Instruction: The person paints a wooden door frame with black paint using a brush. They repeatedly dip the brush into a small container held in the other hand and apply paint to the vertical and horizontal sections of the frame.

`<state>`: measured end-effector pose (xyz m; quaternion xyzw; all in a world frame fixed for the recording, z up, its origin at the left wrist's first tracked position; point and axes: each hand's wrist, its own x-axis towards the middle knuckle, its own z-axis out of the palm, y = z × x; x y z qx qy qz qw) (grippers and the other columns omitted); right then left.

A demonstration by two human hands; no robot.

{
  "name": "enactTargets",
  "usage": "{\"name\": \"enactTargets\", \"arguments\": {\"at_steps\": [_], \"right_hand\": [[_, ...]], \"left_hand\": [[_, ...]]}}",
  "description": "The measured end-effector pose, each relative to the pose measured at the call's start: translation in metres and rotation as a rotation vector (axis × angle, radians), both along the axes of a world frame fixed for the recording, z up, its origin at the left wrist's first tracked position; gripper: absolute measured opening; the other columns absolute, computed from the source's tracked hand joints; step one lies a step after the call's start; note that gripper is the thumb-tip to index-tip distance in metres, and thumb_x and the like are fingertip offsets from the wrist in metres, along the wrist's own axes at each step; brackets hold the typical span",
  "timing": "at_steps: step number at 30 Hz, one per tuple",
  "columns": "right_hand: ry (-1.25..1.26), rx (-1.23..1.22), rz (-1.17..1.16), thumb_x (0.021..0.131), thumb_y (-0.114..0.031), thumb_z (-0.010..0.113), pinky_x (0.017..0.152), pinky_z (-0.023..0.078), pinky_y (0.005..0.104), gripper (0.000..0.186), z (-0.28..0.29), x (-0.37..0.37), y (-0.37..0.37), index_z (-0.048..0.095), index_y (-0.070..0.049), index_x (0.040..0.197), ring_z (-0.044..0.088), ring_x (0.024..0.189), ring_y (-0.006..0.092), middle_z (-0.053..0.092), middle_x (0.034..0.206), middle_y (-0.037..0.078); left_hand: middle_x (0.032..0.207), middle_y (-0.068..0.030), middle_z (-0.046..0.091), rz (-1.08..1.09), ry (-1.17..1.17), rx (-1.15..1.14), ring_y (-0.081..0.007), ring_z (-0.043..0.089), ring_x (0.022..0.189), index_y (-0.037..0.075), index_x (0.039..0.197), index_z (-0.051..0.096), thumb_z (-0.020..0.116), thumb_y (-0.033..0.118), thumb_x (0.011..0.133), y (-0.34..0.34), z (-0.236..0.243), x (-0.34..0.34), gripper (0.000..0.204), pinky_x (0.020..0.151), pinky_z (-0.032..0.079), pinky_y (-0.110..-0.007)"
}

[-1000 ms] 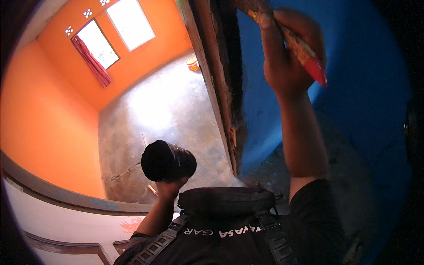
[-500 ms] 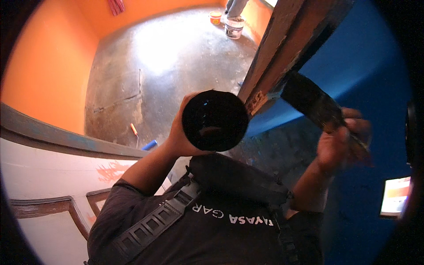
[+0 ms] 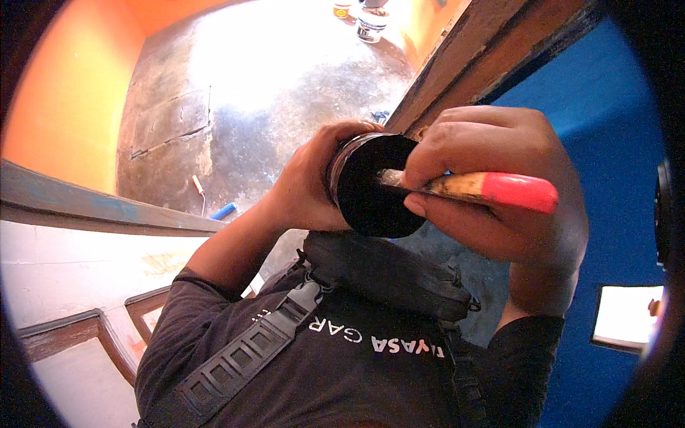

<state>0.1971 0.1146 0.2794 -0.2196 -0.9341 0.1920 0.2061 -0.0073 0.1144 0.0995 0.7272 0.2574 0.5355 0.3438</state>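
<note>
My left hand [image 3: 307,178] is wrapped round a cylindrical can [image 3: 360,207] with a black, dark-looking inside, held tilted in front of my chest. My right hand [image 3: 499,164] grips a paintbrush [image 3: 519,191] with a wooden, red-ended handle; its head is down inside the can, and the bristles are hidden there. A black bag [image 3: 374,274] is strapped on my chest just below the can.
A worn wooden door frame [image 3: 492,43] divides an orange-walled room [image 3: 75,100] from a blue wall [image 3: 606,93]. On that room's floor lie an orange-handled roller [image 3: 200,188] and a blue roller [image 3: 222,211]; two buckets [image 3: 369,28] stand far back. A white panelled door [image 3: 50,278] is lower left.
The brush has come down from beside the frame into the can, in my right hand. My left hand has raised the can from low down to mid-chest.
</note>
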Motion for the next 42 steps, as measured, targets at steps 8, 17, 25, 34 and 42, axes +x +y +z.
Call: {"name": "enactTargets", "arguments": {"at_steps": [8,17,25,34,42], "right_hand": [[-0.146,0.017,0.020,0.067,-0.006,0.079,0.060,0.051,0.0362,0.020,0.002,-0.014,0.006,0.065,-0.004,0.080,0.066,0.070,0.0286,0.065,0.075,0.010],[-0.164,0.035,0.024,0.067,-0.005,0.079,0.061,0.051,0.0364,0.019,0.004,-0.022,0.007,0.065,-0.005,0.081,0.066,0.071,0.0296,0.065,0.076,0.010],[-0.151,0.013,0.011,0.068,-0.006,0.078,0.061,0.051,0.0367,0.019,0.003,-0.023,0.008,0.065,-0.004,0.080,0.066,0.072,0.0296,0.065,0.077,0.011],[-0.096,0.019,0.014,0.067,-0.007,0.079,0.062,0.052,0.0370,0.020,-0.003,-0.021,0.012,0.065,-0.004,0.082,0.067,0.073,0.0304,0.066,0.079,0.012],[-0.129,-0.021,-0.012,0.067,-0.006,0.080,0.064,0.052,0.0355,0.021,-0.006,-0.020,0.010,0.066,-0.003,0.082,0.067,0.074,0.0292,0.067,0.079,0.011]], "left_hand": [[0.125,-0.0143,0.061,0.047,0.015,0.039,-0.0279,0.062,0.115,0.005,0.131,0.049,0.095,0.031,0.053,0.000,0.003,-0.007,0.094,0.097,0.050,-0.039],[0.124,-0.0138,0.061,0.032,-0.011,-0.010,-0.0278,0.063,0.114,0.006,0.131,0.049,0.095,0.032,0.052,-0.002,0.001,-0.012,0.094,0.096,0.050,-0.039],[0.124,-0.0141,0.061,0.043,-0.021,0.008,-0.0287,0.063,0.114,0.006,0.131,0.049,0.095,0.033,0.052,0.001,0.000,-0.013,0.096,0.096,0.050,-0.039],[0.123,-0.0141,0.061,0.003,-0.075,-0.039,-0.0279,0.063,0.114,0.006,0.132,0.049,0.095,0.033,0.054,0.003,-0.005,-0.012,0.095,0.096,0.050,-0.039],[0.123,-0.0138,0.062,0.014,-0.027,-0.010,-0.0270,0.062,0.115,0.006,0.132,0.049,0.095,0.031,0.055,0.003,0.001,-0.012,0.094,0.097,0.049,-0.039]]}}
